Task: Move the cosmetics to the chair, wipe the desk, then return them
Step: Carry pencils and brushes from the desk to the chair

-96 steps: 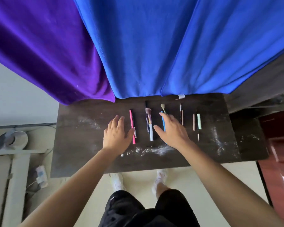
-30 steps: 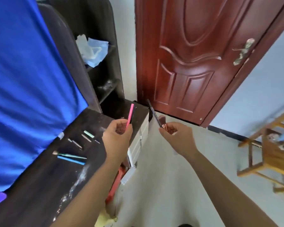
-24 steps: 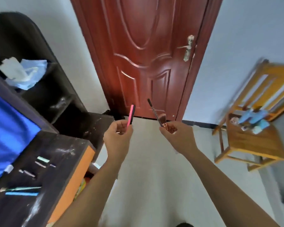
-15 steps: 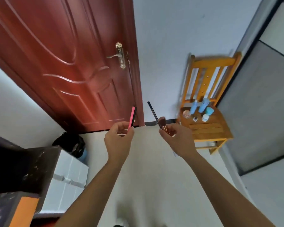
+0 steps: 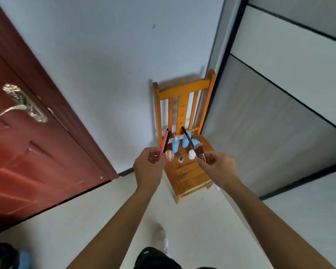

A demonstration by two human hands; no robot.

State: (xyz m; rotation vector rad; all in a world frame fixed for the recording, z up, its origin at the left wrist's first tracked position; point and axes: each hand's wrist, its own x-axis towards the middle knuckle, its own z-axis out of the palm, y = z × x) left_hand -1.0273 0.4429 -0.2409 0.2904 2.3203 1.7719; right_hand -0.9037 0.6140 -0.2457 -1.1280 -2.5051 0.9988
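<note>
An orange wooden chair (image 5: 190, 175) stands against the wall straight ahead. On its seat are two blue bottles (image 5: 175, 145), a blue jar, a small white jar (image 5: 191, 154), a pink-lidded pot (image 5: 169, 155) and a small dark item (image 5: 180, 159). My left hand (image 5: 148, 167) grips a pink pen-like cosmetic (image 5: 164, 142) with a black one beside it. My right hand (image 5: 216, 167) holds a black pencil (image 5: 188, 138) and a makeup brush (image 5: 199, 150). Both hands hover just in front of the seat. The desk is out of view.
A dark red door (image 5: 27, 142) with a metal handle (image 5: 19, 105) fills the left. A grey panelled wall or wardrobe (image 5: 270, 123) runs along the right, close to the chair. Pale floor lies between me and the chair.
I have turned from the desk past the door to face the chair. The chair now sits centred and closer. Both hands still hold the same cosmetics.
</note>
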